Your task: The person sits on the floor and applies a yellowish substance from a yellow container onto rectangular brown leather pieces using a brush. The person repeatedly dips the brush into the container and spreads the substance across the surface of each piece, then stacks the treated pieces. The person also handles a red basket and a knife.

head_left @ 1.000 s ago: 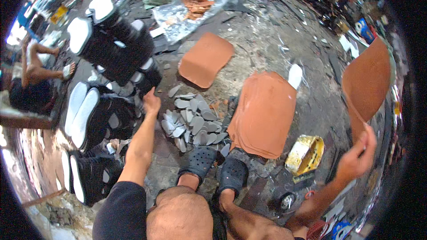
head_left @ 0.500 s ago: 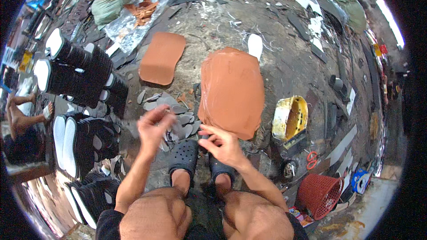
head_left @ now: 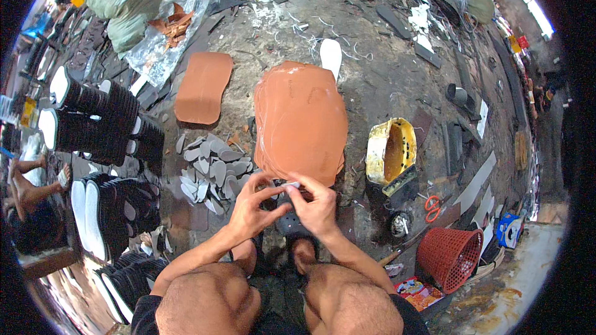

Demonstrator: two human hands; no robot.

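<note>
Pinching together, left hand point(head_left: 254, 208) and right hand point(head_left: 316, 208) are gripping a small pale strip point(head_left: 290, 185) at the near edge of the stacked orange-brown rubber sheets point(head_left: 301, 121); bare floor point(head_left: 366, 80) is lying beyond.

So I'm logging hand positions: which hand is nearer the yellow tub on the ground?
The right hand. It sits just left of and below the yellow tub, at the near edge of the orange sheet stack. The left hand is farther off, beyond the right one.
</note>
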